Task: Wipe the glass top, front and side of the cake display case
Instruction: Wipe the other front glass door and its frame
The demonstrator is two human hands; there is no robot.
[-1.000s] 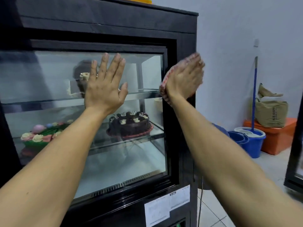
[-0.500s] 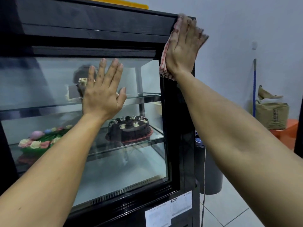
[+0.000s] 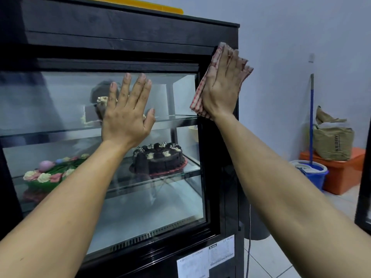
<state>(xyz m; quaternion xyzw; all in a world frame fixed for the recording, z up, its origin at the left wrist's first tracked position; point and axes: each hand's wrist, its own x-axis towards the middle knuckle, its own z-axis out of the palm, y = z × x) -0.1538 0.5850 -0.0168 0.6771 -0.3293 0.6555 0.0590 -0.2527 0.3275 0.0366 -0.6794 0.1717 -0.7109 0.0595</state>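
My right hand (image 3: 220,91) is flat, fingers straight, pinning a red-and-white checked cloth (image 3: 200,95) against the black right front corner post of the cake display case (image 3: 128,35), just under the top frame. No closed grasp, palm pressure only; the cloth shows along the hand's left edge and above the fingertips. My left hand (image 3: 125,117) is spread flat on the front glass (image 3: 60,101), fingers up, holding nothing, at the level of the upper shelf.

Inside: chocolate cake (image 3: 158,157) on the middle shelf, just below and to the right of my left wrist. Flower-decorated cake (image 3: 48,173) on the same shelf, further left. Another cake on the upper shelf is mostly hidden behind my left hand.

Off to the right: blue mop bucket (image 3: 313,173) with its mop handle upright, orange box (image 3: 341,173) behind it, brown bag (image 3: 333,141) on top of the box.
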